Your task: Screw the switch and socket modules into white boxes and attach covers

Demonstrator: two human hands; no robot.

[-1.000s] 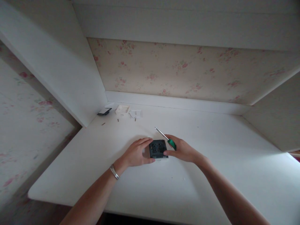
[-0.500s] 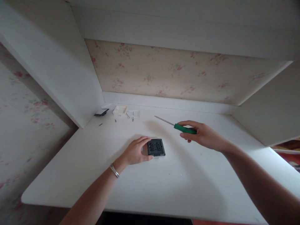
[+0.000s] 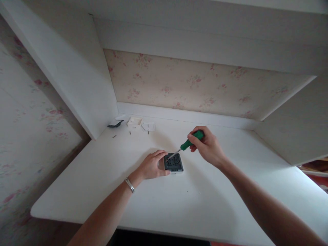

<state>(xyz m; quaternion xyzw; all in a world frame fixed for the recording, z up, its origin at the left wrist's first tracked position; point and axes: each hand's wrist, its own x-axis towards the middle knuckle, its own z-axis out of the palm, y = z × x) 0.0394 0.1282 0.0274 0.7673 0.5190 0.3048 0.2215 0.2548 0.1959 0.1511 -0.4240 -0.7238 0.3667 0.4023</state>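
Observation:
A dark grey square wall socket (image 3: 174, 163) on a pale base lies on the white desk. My left hand (image 3: 153, 164) grips it from the left, fingers on the far edge and thumb on the near edge. A green-handled screwdriver (image 3: 185, 145) is held in my right hand (image 3: 205, 145), closed around the handle. Its shaft slants down to the left, and the tip meets the socket's face near the left side. Whether the tip sits in a screw is too small to tell.
At the back left of the desk (image 3: 102, 201) are a dark frame (image 3: 115, 123), a cream box (image 3: 134, 121) and a white card-like piece (image 3: 149, 126). Several small screws, one a dark screw (image 3: 114, 136), lie before them. Side panels and a floral-papered wall (image 3: 179, 82) enclose the desk.
My right hand has moved left and turned the screwdriver downward, bringing its tip from the air onto the socket. My left hand keeps its grip. The view has shifted slightly.

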